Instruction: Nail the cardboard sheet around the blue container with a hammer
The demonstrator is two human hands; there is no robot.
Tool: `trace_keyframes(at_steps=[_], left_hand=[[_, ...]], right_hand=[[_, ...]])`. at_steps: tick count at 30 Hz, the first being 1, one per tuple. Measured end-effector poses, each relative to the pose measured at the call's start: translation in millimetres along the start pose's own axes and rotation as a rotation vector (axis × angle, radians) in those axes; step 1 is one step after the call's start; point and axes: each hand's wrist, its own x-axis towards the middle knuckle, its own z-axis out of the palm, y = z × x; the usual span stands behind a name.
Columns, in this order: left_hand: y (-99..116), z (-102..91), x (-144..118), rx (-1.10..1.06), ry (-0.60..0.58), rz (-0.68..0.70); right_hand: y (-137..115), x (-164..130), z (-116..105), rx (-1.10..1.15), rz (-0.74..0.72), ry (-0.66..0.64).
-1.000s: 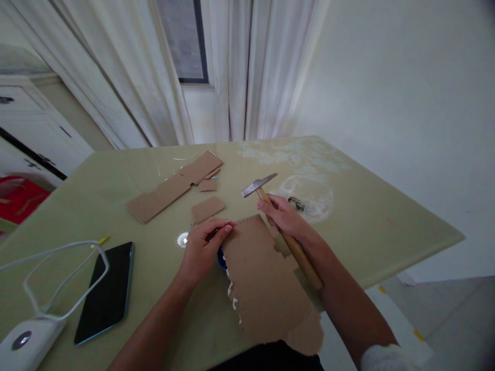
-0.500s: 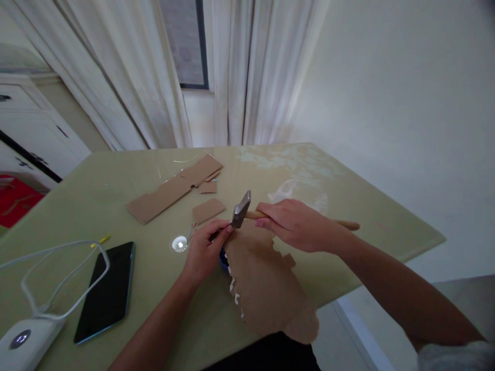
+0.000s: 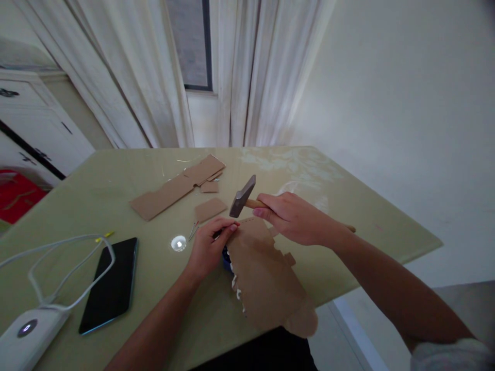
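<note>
My right hand (image 3: 296,219) is closed around the wooden handle of a hammer (image 3: 242,197). The metal head hangs just above the fingertips of my left hand (image 3: 211,242). Those fingers are pinched together at the top left edge of a cut brown cardboard piece (image 3: 266,278). A bit of red shows between them, too small to name. Along its left edge the cardboard has white stitching-like loops, and a row of small holes runs near its top. Something blue (image 3: 226,260) is partly hidden under it.
Cardboard offcuts (image 3: 178,188) lie farther back, with a smaller piece (image 3: 210,209) nearer. Beside my left hand are thin metal pins (image 3: 193,230) and a shiny round disc (image 3: 178,243). A dark tablet (image 3: 110,286), a white cable (image 3: 112,255) and a white device (image 3: 33,335) lie left.
The hammer head has risen off my left fingertips, and its handle has tilted. My left hand stays pinched at the cardboard edge. The view has shifted slightly.
</note>
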Motion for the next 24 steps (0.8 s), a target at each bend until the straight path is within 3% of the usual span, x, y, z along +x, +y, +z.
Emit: trace_keyframes(at_steps=[4, 24], left_hand=[[1.0, 0.3, 0.0, 0.004, 0.006, -0.003], [-0.5, 0.4, -1.1, -0.008, 0.008, -0.013]], right_hand=[[-1.7, -0.5, -0.4, -0.037, -0.026, -0.044], [-2.1, 0.2, 5.3, -0.038, -0.021, -0.007]])
